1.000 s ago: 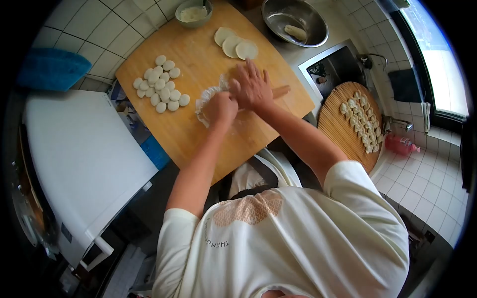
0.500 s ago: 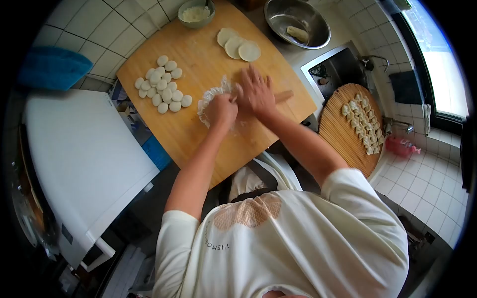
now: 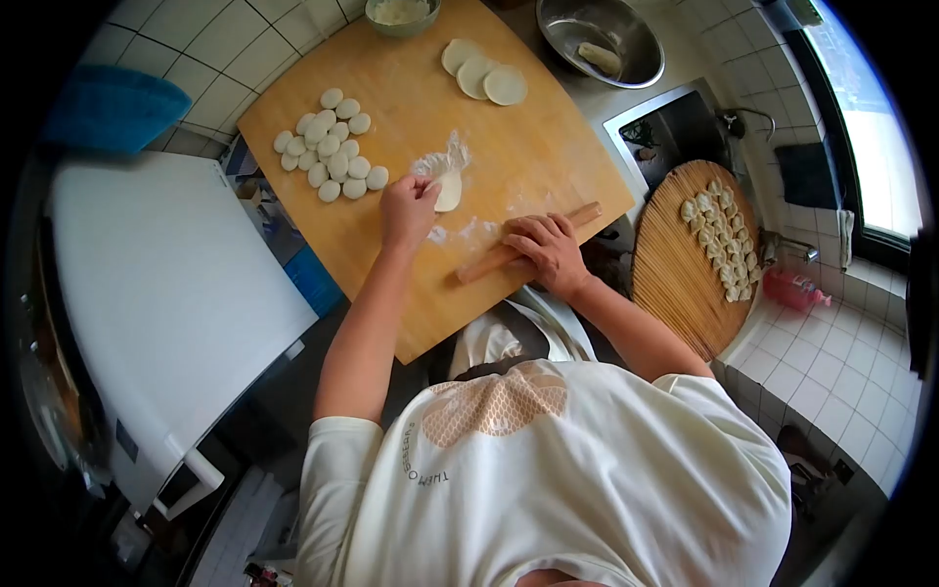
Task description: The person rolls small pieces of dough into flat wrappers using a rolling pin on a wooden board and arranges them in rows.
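Note:
My left hand [image 3: 408,209] pinches the edge of a small dough wrapper [image 3: 449,193], which hangs beside a patch of flour on the wooden board [image 3: 391,293]. My right hand [image 3: 549,251] rests over a wooden rolling pin [image 3: 484,265], fingers curled around it near the board's front right edge. To the left of my left hand lies a group of small flattened dough pieces [image 3: 331,145]. Beyond both hands, three rolled wrappers [image 3: 506,86] overlap near the far edge of the board.
A bowl of white flour [image 3: 403,14] stands at the board's far edge. Past it on the right are a metal basin [image 3: 626,68] holding a dough piece and a sink [image 3: 675,137]. Several filled dumplings sit on a round slatted tray [image 3: 675,284]. A white appliance [image 3: 166,293] stands left.
My left hand has moved left and lifted the wrapper's edge. The right hand and rolling pin have come back toward my body, away from the flour patch.

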Demonstrator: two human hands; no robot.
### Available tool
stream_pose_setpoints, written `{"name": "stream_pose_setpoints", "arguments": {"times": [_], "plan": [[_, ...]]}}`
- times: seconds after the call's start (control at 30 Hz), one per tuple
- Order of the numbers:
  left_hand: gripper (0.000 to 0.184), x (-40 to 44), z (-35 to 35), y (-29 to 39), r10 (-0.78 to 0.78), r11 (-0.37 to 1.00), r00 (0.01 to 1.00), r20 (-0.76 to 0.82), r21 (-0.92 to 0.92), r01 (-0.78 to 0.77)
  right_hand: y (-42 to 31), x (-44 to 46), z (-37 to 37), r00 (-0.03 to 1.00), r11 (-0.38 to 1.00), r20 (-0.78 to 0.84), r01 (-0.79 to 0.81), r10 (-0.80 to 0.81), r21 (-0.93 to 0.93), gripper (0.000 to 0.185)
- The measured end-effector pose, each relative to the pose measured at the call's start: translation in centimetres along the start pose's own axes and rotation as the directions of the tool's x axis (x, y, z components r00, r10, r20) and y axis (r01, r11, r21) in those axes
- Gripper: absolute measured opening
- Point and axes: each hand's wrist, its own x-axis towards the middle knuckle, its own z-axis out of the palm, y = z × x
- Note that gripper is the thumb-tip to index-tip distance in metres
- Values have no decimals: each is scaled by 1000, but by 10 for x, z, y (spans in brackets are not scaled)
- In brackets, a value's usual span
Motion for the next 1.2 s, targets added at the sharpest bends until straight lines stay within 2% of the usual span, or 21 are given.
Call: {"name": "stream_pose_setpoints", "arguments": {"times": [0.07,0.13,0.2,0.23,0.27,0.3,0.33,0.37,0.43,0.47,0.53,0.6,0.67,0.7,0.77,0.87,0.93,1.0,1.03,1.13,1.2], "plan": [[13,-14,-2,-1,-47,998,998,29,-35,48,4,6,-7,994,986,70,71,-82,150,36],[13,-20,4,-12,-96,992,994,56,-73,100,7,3,-4,993,985,96,57,-73,161,39],[14,-24,24,-26,-39,999,990,135,-32,43,3,5,-3,990,984,121,50,-71,172,42],[17,-30,32,-19,90,995,993,78,32,-93,-4,7,-5,997,995,81,-21,13,97,47],[17,-35,35,-11,90,995,993,80,29,-93,-10,9,-5,995,995,36,-97,96,23,52],[17,-39,37,-1,145,980,988,60,128,-151,-11,13,1,994,995,38,-100,99,18,52],[17,-42,37,8,199,953,979,43,226,-204,-10,21,12,982,980,2,-189,190,-55,56],[17,-43,36,17,196,954,980,41,224,-201,-8,32,23,961,953,-39,-276,274,-122,59],[14,-38,36,30,56,874,991,125,473,-109,-3,72,26,941,930,-98,-335,323,-151,57],[14,-29,40,27,58,873,989,134,474,-116,2,92,28,938,926,-101,-344,332,-153,57],[14,-6,44,20,188,800,980,62,569,-190,10,119,29,922,928,-221,-351,318,-127,53],[15,-1,44,25,153,814,985,83,555,-173,8,117,23,924,929,-216,-346,314,-128,52],[16,-11,40,33,140,820,990,15,559,-124,0,94,21,936,947,-200,-311,291,-80,52],[16,-12,36,26,153,821,988,11,555,-133,-3,47,34,966,955,-100,-253,239,-154,56],[17,-19,30,-8,63,979,997,-52,197,-52,-30,11,11,957,952,-47,-289,286,-104,63],[17,-32,31,-14,64,989,997,-47,136,-57,-28,18,20,954,943,-84,-298,288,-149,63],[15,-34,35,2,141,968,988,-64,219,-124,-9,61,36,945,938,-148,-314,293,-147,58],[13,-20,42,16,73,871,997,-5,487,-62,2,110,32,912,919,-202,-381,356,-102,53],[12,-11,43,17,147,849,989,-20,515,-116,4,127,30,889,905,-238,-419,392,-75,54],[12,1,37,23,159,842,987,20,519,-146,4,126,25,913,926,-204,-373,354,-60,56],[13,-5,30,19,162,820,987,-1,557,-134,-11,82,26,938,935,-137,-336,320,-115,58]]}}
